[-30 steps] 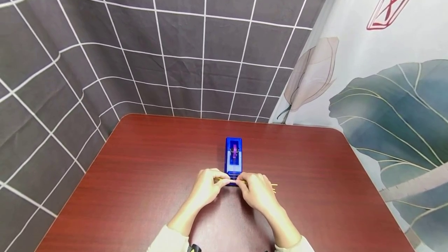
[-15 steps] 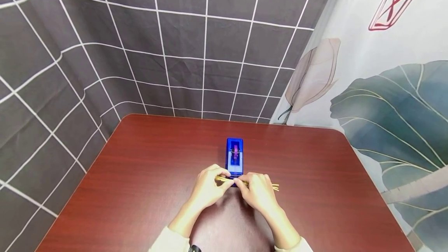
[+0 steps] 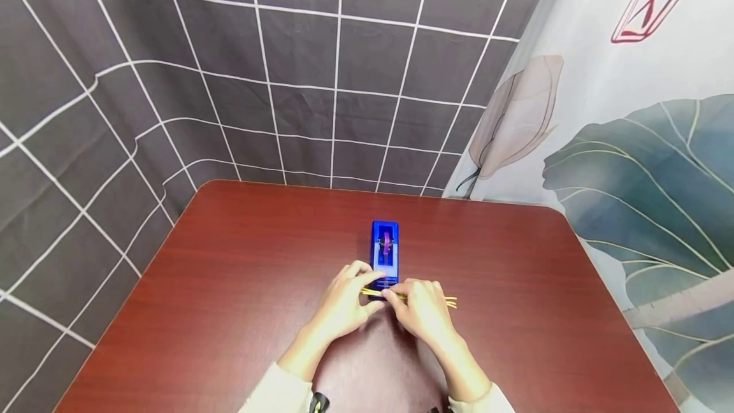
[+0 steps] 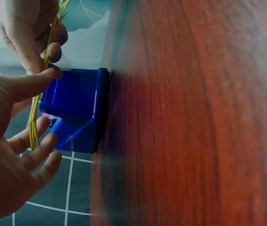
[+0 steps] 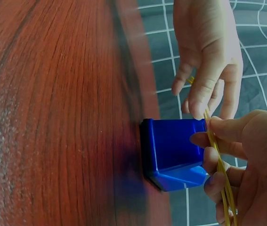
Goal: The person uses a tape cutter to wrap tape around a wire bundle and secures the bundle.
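Note:
A bundle of thin yellow strands (image 3: 452, 301) lies across the front of a blue tape dispenser (image 3: 385, 271) with a purple roll core. My right hand (image 3: 423, 311) pinches the bundle between thumb and forefinger, and in the right wrist view the strands (image 5: 225, 183) run down along its curled fingers. My left hand (image 3: 344, 301) is beside the bundle's left end, thumb and forefinger spread apart. In the left wrist view its thumb (image 4: 29, 87) crosses over the strands close to the right fingertips, while its other fingers (image 4: 41, 150) extend loosely behind them.
The dispenser stands on a reddish-brown wooden table (image 3: 275, 241). A dark grey curtain with white grid lines (image 3: 298, 113) hangs behind and to the left. At the right is a white curtain (image 3: 590, 94) with leaf prints.
My left thumb and forefinger have parted from their pinch on the strands, the forefinger lifting toward the dispenser. My right hand keeps its pinch in nearly the same place.

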{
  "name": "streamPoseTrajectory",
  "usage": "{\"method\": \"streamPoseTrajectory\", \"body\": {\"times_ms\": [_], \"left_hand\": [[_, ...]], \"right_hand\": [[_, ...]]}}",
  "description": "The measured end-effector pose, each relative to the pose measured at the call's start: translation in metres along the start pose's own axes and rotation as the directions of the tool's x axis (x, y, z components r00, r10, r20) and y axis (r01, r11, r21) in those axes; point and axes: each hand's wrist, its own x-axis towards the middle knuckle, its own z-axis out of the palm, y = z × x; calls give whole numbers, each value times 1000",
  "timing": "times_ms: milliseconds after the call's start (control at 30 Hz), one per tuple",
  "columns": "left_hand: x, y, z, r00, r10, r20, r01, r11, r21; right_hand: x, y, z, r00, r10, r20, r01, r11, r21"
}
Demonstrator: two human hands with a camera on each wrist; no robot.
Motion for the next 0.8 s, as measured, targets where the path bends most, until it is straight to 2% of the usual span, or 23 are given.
{"method": "streamPoseTrajectory", "body": {"times_ms": [200,533,800], "left_hand": [[2,0,-1,999,10,34,-11,1000,17],[1,1,2,998,36,55,-44,989,144],[2,0,2,997,1,77,-17,976,215]], "right_hand": [[1,1,1,1000,-12,-6,12,1000,-12],[0,0,3,1000,-11,0,11,1000,-5],[1,3,1,999,38,9,-38,999,-33]]}}
